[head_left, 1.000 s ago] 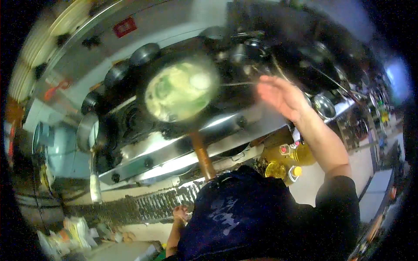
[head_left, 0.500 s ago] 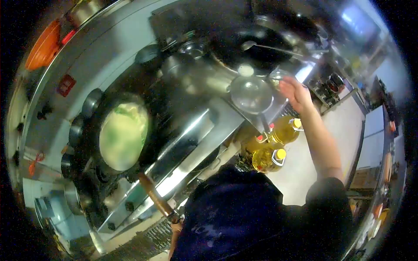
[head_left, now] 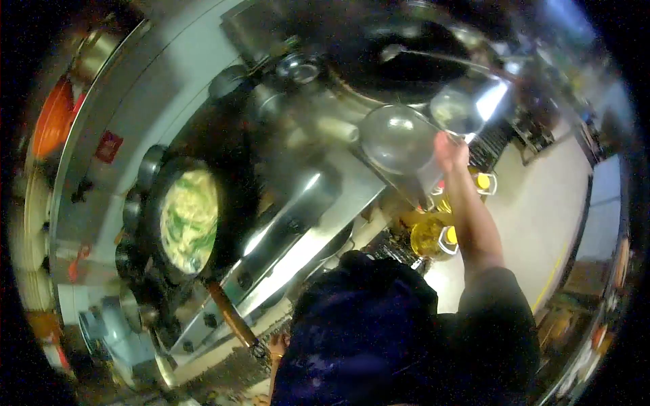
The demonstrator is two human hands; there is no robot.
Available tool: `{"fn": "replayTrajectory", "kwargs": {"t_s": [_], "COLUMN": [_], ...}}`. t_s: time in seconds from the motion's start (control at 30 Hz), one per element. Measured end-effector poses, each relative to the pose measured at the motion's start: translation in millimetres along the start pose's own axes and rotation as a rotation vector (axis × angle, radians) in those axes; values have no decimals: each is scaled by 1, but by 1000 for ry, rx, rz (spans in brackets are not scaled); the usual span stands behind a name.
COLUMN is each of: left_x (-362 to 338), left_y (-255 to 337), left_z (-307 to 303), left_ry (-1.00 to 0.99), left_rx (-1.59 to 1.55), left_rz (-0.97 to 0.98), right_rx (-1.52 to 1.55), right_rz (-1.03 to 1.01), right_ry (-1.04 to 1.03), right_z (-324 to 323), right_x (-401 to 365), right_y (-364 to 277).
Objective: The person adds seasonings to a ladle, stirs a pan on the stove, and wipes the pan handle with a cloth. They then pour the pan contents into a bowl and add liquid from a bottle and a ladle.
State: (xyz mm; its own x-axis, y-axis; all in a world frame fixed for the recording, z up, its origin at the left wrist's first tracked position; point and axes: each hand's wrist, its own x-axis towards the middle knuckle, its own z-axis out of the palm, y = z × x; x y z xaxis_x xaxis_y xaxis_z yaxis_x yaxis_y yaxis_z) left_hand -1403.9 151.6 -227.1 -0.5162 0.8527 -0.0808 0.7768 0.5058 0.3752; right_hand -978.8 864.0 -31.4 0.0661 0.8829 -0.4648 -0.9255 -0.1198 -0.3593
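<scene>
My right hand (head_left: 450, 150) is at the near rim of a small round bowl (head_left: 455, 111) with pale contents. Its fingers look closed on that rim, though blurred. Just left of it lies a round metal ladle or strainer (head_left: 398, 139) with a handle pointing toward me. At the lower left, a dark wok (head_left: 235, 196) holds pale food with green pieces (head_left: 189, 223). The wok's wooden handle (head_left: 230, 314) reaches down toward my left hand (head_left: 276, 346). That hand is beside the handle's ringed end, mostly hidden by my dark clothing, so its grip does not show.
A second large black wok (head_left: 413, 74) with a long-handled ladle (head_left: 393, 53) in it sits at the back. Yellow oil jugs (head_left: 433, 238) stand on the floor below the steel counter edge (head_left: 305, 254). A red-orange basin (head_left: 54, 118) is on the left shelf.
My right hand has gone from spread fingers beside the bowl to closed at its rim, and the bowl appears larger, nearer me. The view has shifted slightly. The left hand stays by the wok handle.
</scene>
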Motion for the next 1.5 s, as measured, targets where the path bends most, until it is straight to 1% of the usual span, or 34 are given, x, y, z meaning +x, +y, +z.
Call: {"fn": "replayTrajectory", "kwargs": {"t_s": [0.03, 0.07, 0.1, 0.13, 0.17, 0.2, 0.23, 0.27, 0.3, 0.37, 0.47, 0.5, 0.53, 0.57, 0.63, 0.67, 0.73, 0.77, 0.8, 0.87, 0.9, 0.93, 0.97, 1.0, 1.03, 1.1, 1.13, 1.2, 1.23, 1.3, 1.33, 1.4, 1.43, 1.5], "left_x": [-7, -16, -18, -4, -20, -29, -38, -49, -61, -76, -99, -108, -117, -123, -133, -135, -152, -154, -157, -157, -152, -144, -137, -134, -134, -130, -128, -118, -116, -114, -112, -114, -117, -110], "left_y": [-4, -7, 13, 93, 83, 70, 53, 54, 55, 69, 86, 80, 74, 76, 79, 78, 59, 56, 54, 49, 49, 46, 44, 38, 27, 32, 34, 22, 22, 17, 14, 2, -5, -12], "left_z": [4, 11, 11, -47, -30, -14, -4, 4, 12, 20, 26, 41, 56, 58, 61, 63, 101, 106, 110, 112, 98, 79, 66, 60, 50, 43, 39, 29, 26, 20, 15, 23, 30, 20], "left_ry": [13, 64, -43, -54, -101, -157, -118, -57, 4, 112, 267, 181, 88, 98, 121, 133, 166, 181, 169, 142, 92, 35, -19, 45, 111, 314, 409, 184, 268, 198, 163, 254, 299, 340], "left_rx": [-2, 33, -744, -623, -459, -299, -787, -991, -1194, -1010, -1013, -891, -764, -577, -640, -671, -759, -802, -722, -560, -694, -838, -972, -1296, -1620, -1599, -1584, -1318, -1345, -1311, -1290, -1653, -1833, -1967], "left_rz": [-2, 46, -566, -832, -798, -764, -820, -833, -846, -886, -758, -895, -1025, -997, -1053, -1080, -1054, -1040, -1044, -1043, -1070, -1090, -1110, -1098, -1066, -956, -897, -1145, -1131, -1143, -1148, -1090, -1051, -1004], "right_rx": [-12, -118, -130, -125, -114, -268, -290, -311, -382, -512, -812, -925, -943, -980, -1042, -1119, -1182, -1223, -1244, -1323, -1347, -1404, -1511, -1618, -1646, -1716, -1630, -1757, -1759, -1758, -1729, -1668, -1752, -1773], "right_rz": [157, 190, 211, 307, 355, 283, 354, 418, 409, 371, 195, 148, 146, 155, 198, 187, 221, 210, 219, 142, 2, -674, -807, -945, -1042, -1208, -1253, -1361, -1296, -1169, -1185, -1215, -1148, -891], "right_ry": [-164, -327, -253, -416, -517, -355, -438, -517, -573, -683, -965, -1007, -1094, -1140, -1211, -1275, -1361, -1419, -1464, -1604, -1716, -2036, -2082, -2121, -2111, -2098, -2080, -2020, -1961, -1831, -1814, -1773, -1704, -1626], "right_z": [-5, 4, 31, 49, 67, 98, 116, 131, 148, 177, 200, 206, 206, 208, 210, 210, 209, 210, 209, 203, 200, 205, 210, 215, 218, 223, 224, 230, 232, 237, 238, 235, 233, 230], "right_x": [6, -3, -25, -43, -55, -83, -100, -113, -131, -175, -237, -258, -266, -279, -296, -301, -315, -326, -333, -346, -348, -356, -357, -358, -358, -354, -350, -349, -350, -351, -347, -338, -341, -347], "right_y": [3, 11, 24, 34, 47, 58, 69, 78, 90, 118, 159, 173, 187, 201, 228, 239, 261, 270, 280, 298, 305, 313, 318, 321, 325, 331, 333, 332, 332, 332, 334, 339, 339, 338]}}
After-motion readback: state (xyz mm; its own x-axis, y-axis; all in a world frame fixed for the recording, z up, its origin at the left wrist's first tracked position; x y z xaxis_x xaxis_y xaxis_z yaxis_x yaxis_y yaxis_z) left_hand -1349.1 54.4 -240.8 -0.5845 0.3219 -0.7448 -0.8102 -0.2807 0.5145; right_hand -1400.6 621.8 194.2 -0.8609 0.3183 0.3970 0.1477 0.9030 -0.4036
